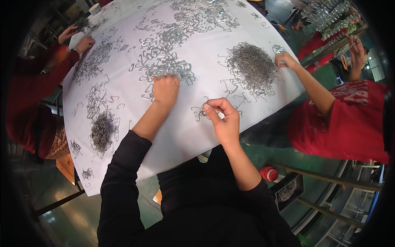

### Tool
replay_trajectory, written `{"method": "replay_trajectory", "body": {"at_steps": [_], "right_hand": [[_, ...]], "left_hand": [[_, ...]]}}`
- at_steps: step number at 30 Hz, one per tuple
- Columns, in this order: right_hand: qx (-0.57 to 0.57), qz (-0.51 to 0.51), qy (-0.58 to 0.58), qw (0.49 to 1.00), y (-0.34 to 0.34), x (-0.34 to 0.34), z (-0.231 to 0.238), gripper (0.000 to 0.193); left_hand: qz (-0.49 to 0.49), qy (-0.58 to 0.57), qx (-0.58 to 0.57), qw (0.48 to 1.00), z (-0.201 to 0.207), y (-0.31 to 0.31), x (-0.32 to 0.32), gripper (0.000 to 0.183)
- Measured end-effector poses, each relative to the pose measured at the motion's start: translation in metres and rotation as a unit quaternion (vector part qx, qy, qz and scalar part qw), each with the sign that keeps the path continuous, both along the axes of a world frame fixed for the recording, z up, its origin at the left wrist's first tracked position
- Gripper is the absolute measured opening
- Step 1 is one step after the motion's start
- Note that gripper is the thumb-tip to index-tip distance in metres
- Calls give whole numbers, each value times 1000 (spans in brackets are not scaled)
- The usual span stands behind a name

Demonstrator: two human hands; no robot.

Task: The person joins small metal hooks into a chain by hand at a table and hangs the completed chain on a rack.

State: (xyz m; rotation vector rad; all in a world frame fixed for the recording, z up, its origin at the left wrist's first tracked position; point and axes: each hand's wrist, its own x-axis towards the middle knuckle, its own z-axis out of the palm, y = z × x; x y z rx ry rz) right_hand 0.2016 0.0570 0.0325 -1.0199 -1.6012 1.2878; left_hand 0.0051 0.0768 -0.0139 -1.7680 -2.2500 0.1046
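Observation:
My left hand (166, 88) rests at the near edge of a spread of shiny bent wire hooks (177, 69), its fingers curled down. Whatever those fingertips hold is hidden beneath them. Closer to me, my right hand (225, 119) pinches a thin wire hook (206, 100) between thumb and index finger; its curved end sticks up past the fingertips. A few loose wire hooks (198, 113) lie on the white tabletop (181, 131) beside and behind this hand. A dense mound of darker wire hooks (252, 65) sits beyond it to the right.
A small dark heap (102, 131) of hooks lies at the left. At the far left, another person's hands (84, 44) work by a heap; at the right, a red-shirted person's hand (286, 60) touches the table. A black bin (288, 190) stands below right near a red round object (269, 173).

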Motion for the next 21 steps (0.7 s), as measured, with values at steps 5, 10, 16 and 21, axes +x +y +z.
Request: {"method": "replay_trajectory", "body": {"at_steps": [5, 10, 16, 21], "right_hand": [[-54, 8, 22, 998, 4, 2, 4, 12], [-79, -2, 53, 995, 11, 8, 6, 14], [-63, -19, 69, 995, 11, 11, 3, 16], [-62, -5, 56, 997, 7, 8, 2, 13]], "left_hand": [[-11, 0, -30, 999, 2, -4, -2, 13], [-20, -13, -25, 999, -1, -14, -1, 13], [-57, -186, 102, 976, -12, -25, -19, 22], [-102, -262, 164, 946, -16, -31, -37, 22]]}}
